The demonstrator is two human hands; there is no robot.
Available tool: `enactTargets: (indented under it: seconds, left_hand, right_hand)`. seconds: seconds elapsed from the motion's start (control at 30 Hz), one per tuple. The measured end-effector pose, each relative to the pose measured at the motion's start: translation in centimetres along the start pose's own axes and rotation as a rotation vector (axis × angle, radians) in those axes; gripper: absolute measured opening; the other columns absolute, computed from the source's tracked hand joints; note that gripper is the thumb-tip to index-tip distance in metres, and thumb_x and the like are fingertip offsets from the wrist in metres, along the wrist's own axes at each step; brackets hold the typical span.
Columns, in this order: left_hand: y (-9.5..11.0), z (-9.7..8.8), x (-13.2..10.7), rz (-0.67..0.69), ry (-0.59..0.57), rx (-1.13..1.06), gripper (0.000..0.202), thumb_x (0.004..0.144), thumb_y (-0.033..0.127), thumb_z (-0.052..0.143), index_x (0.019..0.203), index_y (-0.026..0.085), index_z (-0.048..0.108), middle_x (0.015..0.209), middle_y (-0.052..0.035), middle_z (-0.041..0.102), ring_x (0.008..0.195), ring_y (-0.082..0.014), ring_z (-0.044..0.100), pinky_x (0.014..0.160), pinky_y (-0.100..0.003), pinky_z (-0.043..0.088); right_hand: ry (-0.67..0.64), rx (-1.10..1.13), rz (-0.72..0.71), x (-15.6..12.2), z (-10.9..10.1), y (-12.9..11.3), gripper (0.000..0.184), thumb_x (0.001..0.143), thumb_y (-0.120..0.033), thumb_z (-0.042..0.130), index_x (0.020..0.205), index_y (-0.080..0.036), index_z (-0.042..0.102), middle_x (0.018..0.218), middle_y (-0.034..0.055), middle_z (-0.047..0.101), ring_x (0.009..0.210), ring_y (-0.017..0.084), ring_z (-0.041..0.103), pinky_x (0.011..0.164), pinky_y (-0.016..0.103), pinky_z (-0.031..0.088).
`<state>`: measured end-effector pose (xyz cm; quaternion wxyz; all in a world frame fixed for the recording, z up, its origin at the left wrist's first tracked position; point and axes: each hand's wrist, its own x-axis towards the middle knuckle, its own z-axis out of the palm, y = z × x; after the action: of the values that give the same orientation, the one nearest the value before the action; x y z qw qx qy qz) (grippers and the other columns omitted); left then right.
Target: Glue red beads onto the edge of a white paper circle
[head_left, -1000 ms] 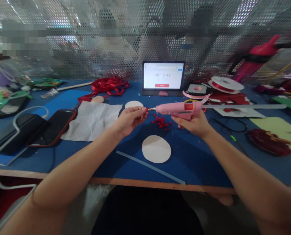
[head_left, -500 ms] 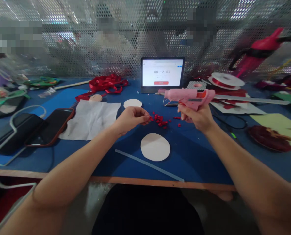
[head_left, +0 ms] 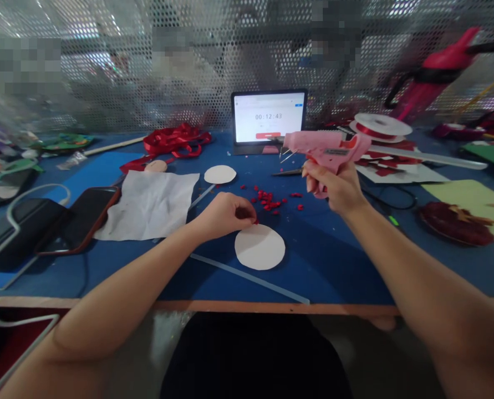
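Observation:
My left hand [head_left: 225, 215] pinches a tiny red bead [head_left: 255, 221] at its fingertips, just above the edge of a white paper disc [head_left: 259, 247]. My right hand [head_left: 336, 188] grips a pink hot glue gun [head_left: 325, 149], its nozzle pointing left and raised over the table. Below and between my hands lies a scatter of small red beads [head_left: 269, 200]. A long translucent glue stick [head_left: 250, 280] rests near the table's front edge.
A smaller paper disc [head_left: 219, 174], a white sheet [head_left: 147, 205] and a phone [head_left: 78, 219] lie left. Red ribbon [head_left: 172, 141], a tablet showing a timer [head_left: 269, 116] and a ribbon spool [head_left: 375, 126] stand behind. A perforated metal screen [head_left: 247, 66] closes the back.
My left hand has moved down and toward me, from the red beads to the edge of the large disc. My right hand has lifted the glue gun higher and to the right.

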<state>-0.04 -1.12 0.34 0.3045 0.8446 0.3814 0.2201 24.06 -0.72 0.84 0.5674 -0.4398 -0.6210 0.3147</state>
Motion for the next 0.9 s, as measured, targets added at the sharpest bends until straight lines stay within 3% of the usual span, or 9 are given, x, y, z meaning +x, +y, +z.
enactTargets:
  seconds: [0.23, 0.37, 0.6, 0.9]
  left_hand:
    - [-0.2, 0.2, -0.1, 0.086, -0.013, 0.089, 0.011, 0.069, 0.016, 0.062, 0.071, 0.019, 0.073, 0.064, -0.0028, 0.069, 0.057, -0.0132, 0.060, 0.056, -0.021, 0.041]
    - [0.0, 0.2, -0.1, 0.117, -0.012, 0.121, 0.010, 0.068, 0.014, 0.063, 0.070, 0.019, 0.072, 0.063, -0.0022, 0.069, 0.055, -0.0117, 0.058, 0.055, -0.020, 0.040]
    - [0.5, -0.1, -0.1, 0.105, -0.084, 0.230, 0.012, 0.071, 0.014, 0.059, 0.074, 0.016, 0.070, 0.071, -0.0009, 0.070, 0.061, -0.0104, 0.060, 0.059, -0.019, 0.042]
    - [0.8, -0.4, -0.2, 0.050, -0.098, 0.184, 0.010, 0.072, 0.019, 0.061, 0.077, 0.015, 0.069, 0.068, -0.0012, 0.069, 0.062, -0.0106, 0.063, 0.058, -0.019, 0.045]
  right_hand:
    - [-0.021, 0.023, -0.006, 0.1, 0.0, -0.1, 0.034, 0.071, -0.055, 0.067, 0.063, -0.022, 0.060, 0.046, -0.0027, 0.052, 0.041, 0.009, 0.047, 0.042, 0.026, 0.042]
    - [-0.018, 0.020, -0.003, 0.2, 0.1, -0.2, 0.035, 0.071, -0.055, 0.067, 0.063, -0.022, 0.060, 0.046, -0.0028, 0.052, 0.041, 0.008, 0.046, 0.040, 0.025, 0.040]
    - [-0.033, 0.028, -0.017, 0.1, 0.2, -0.4, 0.035, 0.073, -0.053, 0.066, 0.062, -0.021, 0.059, 0.045, -0.0036, 0.051, 0.040, 0.008, 0.045, 0.042, 0.024, 0.041]
    - [-0.026, 0.025, -0.018, 0.1, 0.2, -0.4, 0.031, 0.074, -0.049, 0.067, 0.061, -0.022, 0.059, 0.045, -0.0029, 0.051, 0.041, 0.008, 0.045, 0.043, 0.025, 0.042]
